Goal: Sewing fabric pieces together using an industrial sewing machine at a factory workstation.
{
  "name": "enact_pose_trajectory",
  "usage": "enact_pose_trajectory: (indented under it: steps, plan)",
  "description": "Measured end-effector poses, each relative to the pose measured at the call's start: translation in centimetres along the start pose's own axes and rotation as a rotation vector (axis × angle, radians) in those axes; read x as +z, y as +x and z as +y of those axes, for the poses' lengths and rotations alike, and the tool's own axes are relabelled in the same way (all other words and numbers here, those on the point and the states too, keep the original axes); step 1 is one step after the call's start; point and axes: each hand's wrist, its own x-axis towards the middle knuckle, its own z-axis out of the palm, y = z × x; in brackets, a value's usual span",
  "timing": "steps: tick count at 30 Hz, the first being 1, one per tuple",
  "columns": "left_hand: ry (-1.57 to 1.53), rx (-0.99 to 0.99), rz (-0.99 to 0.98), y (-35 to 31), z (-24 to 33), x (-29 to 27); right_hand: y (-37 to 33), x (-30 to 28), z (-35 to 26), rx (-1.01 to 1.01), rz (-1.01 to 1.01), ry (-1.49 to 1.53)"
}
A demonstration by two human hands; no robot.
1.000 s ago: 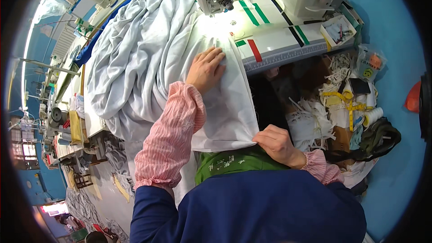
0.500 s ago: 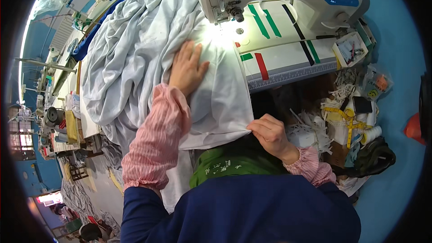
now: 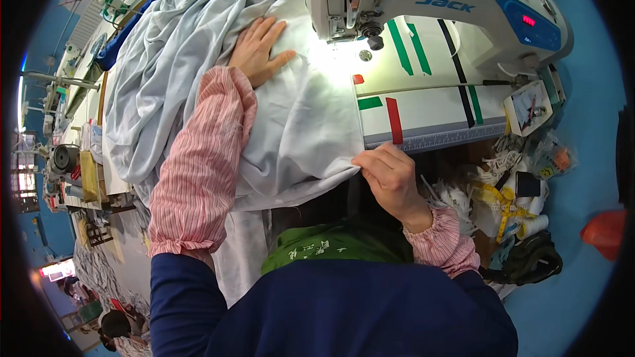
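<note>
A large pale grey-white cloth (image 3: 284, 119) lies bunched at the left and flatter toward its straight right edge, which runs up to the lit needle area of a sewing machine (image 3: 436, 6). My left hand (image 3: 260, 53) rests on the cloth with its fingers spread, left of the needle. Between thumb and fingers, my right hand (image 3: 390, 175) pinches the cloth's near right corner at the table's front edge. Brightness around the presser foot hides whether the cloth sits under it.
Green, red and black tape strips and a ruler (image 3: 456, 137) mark the table. A small box of tools (image 3: 529, 109) stands at its right end. Below are a yellow tape measure (image 3: 501, 201), thread spools (image 3: 531, 226) and fabric scraps. A person (image 3: 118, 324) is at the far lower left.
The view has shifted, so the machine appears lower and farther right. My right hand and the pinched corner have come up closer to the table edge. My left hand stays flat on the cloth.
</note>
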Motion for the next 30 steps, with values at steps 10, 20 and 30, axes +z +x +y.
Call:
enact_pose_trajectory:
  steps: [10, 20, 30]
  plan:
    - [0.097, -0.127, 0.025, 4.6, -5.8, 1.6, 6.2, 0.1, 2.9, 0.001, -0.070, -0.029]
    - [0.212, -0.211, 0.031, 8.6, -10.4, 2.5, 11.1, 1.1, 6.3, -0.062, -0.155, -0.078]
    - [0.380, -0.511, 0.141, 12.5, -9.5, 1.4, 12.2, 3.0, 9.1, -0.077, -0.067, -0.252]
